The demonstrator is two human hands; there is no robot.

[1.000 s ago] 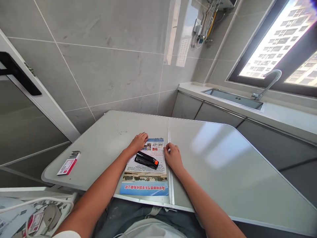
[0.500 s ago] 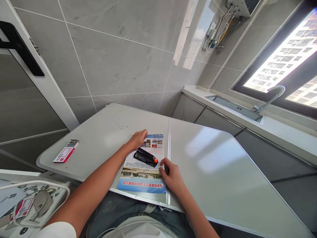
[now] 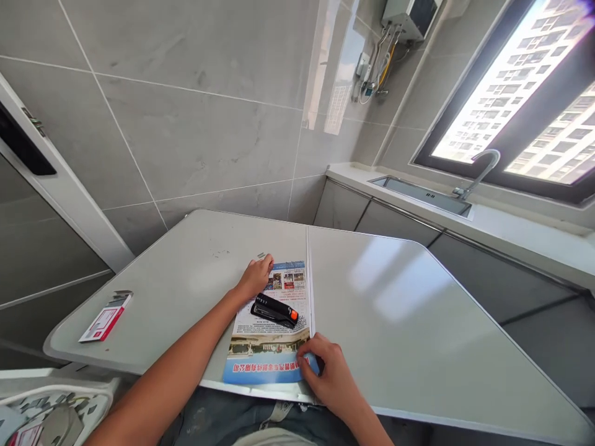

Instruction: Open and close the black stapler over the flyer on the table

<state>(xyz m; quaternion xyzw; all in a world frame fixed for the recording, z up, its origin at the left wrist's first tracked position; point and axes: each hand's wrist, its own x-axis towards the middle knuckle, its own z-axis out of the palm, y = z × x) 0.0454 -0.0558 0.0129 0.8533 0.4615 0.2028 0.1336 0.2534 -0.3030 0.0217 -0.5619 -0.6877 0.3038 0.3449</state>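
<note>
A printed flyer (image 3: 272,337) with a blue bottom band lies on the grey table (image 3: 395,310) in front of me. A black stapler (image 3: 274,310) with an orange tip rests on the flyer's middle. My left hand (image 3: 255,277) presses its curled fingers on the flyer's far left corner. At the flyer's near right corner my right hand (image 3: 325,370) lies with its fingers curled over the paper's edge.
A red and white staple box (image 3: 105,321) sits at the table's left edge. A seam runs down the table beside the flyer. A counter with a sink (image 3: 421,194) and tap (image 3: 476,173) lies to the right under a window. A tiled wall stands behind.
My right hand has slid from the flyer's far right edge down along its right side to the near right corner. The left hand has stayed at the far left corner.
</note>
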